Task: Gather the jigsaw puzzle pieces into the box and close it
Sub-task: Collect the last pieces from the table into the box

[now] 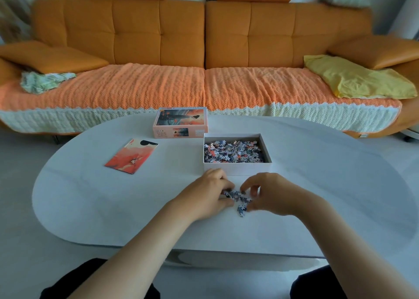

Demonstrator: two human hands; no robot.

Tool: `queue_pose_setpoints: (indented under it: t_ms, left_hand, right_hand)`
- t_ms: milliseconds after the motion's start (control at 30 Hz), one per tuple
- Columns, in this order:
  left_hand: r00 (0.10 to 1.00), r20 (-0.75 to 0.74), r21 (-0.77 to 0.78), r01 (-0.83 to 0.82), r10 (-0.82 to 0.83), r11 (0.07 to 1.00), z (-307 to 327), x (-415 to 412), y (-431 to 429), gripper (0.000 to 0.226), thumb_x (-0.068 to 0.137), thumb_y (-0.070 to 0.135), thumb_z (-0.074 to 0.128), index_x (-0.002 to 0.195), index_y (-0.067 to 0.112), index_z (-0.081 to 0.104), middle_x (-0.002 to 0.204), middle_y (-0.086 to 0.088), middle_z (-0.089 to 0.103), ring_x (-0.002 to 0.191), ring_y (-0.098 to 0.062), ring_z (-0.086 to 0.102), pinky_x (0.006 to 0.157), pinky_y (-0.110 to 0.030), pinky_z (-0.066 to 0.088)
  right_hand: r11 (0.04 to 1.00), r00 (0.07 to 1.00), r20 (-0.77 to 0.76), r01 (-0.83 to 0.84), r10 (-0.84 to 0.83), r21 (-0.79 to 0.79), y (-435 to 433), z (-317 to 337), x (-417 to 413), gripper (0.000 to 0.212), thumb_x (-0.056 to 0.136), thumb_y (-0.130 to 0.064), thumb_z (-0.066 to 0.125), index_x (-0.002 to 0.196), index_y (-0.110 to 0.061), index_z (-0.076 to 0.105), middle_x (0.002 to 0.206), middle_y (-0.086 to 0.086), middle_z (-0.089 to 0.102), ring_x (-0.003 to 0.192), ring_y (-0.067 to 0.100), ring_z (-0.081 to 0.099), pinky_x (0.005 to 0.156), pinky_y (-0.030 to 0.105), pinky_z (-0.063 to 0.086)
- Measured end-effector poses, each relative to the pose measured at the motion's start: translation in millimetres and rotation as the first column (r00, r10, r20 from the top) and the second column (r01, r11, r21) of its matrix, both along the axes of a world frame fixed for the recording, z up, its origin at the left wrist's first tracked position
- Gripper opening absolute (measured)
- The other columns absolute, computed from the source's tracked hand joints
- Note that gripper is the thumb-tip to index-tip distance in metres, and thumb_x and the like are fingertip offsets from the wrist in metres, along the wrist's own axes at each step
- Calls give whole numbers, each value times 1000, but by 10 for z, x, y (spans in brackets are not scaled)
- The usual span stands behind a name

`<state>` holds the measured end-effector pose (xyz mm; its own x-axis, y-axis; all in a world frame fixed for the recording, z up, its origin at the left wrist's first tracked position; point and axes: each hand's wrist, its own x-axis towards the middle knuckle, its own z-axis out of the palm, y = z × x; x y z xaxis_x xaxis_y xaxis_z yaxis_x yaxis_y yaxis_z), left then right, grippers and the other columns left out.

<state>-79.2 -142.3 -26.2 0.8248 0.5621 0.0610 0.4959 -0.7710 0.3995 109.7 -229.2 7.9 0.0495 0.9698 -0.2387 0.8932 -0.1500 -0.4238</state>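
On my feed, the left of the white worktop (90, 196) has a picture card (131, 157) lying flat, with the box lid (180, 122) further back. My left hand (209, 193) has its fingers curled onto a small heap of loose puzzle pieces (240, 200), just in front of the open box (237, 169), which is full of pieces. My right hand (269, 193) curls in from the other side, pinching at the same heap.
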Motion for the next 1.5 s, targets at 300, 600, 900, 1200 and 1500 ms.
queue_pose_setpoints:
  t_ms: [300, 600, 900, 1200, 1500]
  left_hand:
    - [998, -3, -151, -69, 70, 986, 176, -194, 103, 49, 83, 42, 72, 129, 30, 60, 110, 14, 52, 94, -3, 51, 89, -25, 44]
    - [981, -167, -173, -129, 100, 976, 218, -438, 196, 45, 79, 30, 79, 122, 30, 66, 100, 15, 55, 84, -2, 53, 77, -17, 42]
    - [983, -58, -217, -182, 174, 959, 175, -310, 240, 35, 80, 24, 78, 113, 26, 68, 91, 13, 66, 76, 3, 57, 69, -13, 43]
    - [999, -35, -119, -19, 15, 993, 105, -159, 125, 47, 86, 32, 71, 131, 28, 59, 117, 14, 50, 104, -3, 46, 95, -27, 43]
    - [998, 9, -149, -65, 68, 987, 143, -193, 191, 58, 80, 32, 77, 133, 25, 57, 107, 14, 48, 93, -4, 52, 88, -23, 45]
  right_hand:
    - [991, 980, -176, 104, -89, 81, 73, -105, -78, 33, 76, -28, 79, 108, -32, 69, 89, -12, 63, 69, 9, 63, 54, 14, 48]
    - [998, 993, -100, 66, -66, 4, 67, -28, -156, 45, 72, -36, 82, 113, -27, 66, 88, -10, 63, 75, 8, 62, 66, 22, 53]
    - [995, 985, -147, 94, -88, 38, 154, -25, -161, 39, 78, -24, 77, 115, -28, 65, 86, -10, 64, 61, 3, 56, 57, 15, 44]
    - [997, 992, -96, 76, -78, -17, 108, -10, -83, 21, 73, -23, 81, 90, -30, 70, 72, -12, 62, 62, 4, 55, 58, 16, 43]
    - [995, 992, -86, 95, -95, -7, 144, -11, -132, 45, 76, -32, 78, 117, -31, 59, 95, -13, 60, 76, 6, 58, 67, 21, 51]
